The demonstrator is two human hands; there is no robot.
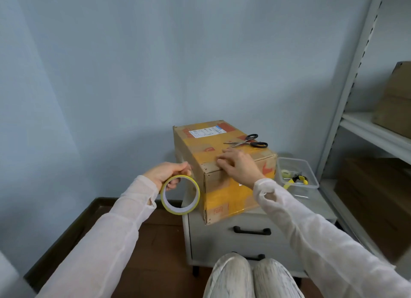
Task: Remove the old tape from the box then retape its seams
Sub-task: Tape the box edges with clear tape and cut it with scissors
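Retaping step likely in hand. Left hand gripped tape roll, a glossy yellowish ring, beside box corner. Right hand, fingers extended, pressed top front edge of worn cardboard box on grey drawer cabinet. Scissors lay on box top. Next: pull strip taut, smooth along seam, cut.

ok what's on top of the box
Black-handled scissors lie on the box top, a white label sits near its far edge, the right hand rests at the near edge, covering what's beneath.

Soft dim daylight, broad shadow on wall; slight blur, wide-angle bending at edges.
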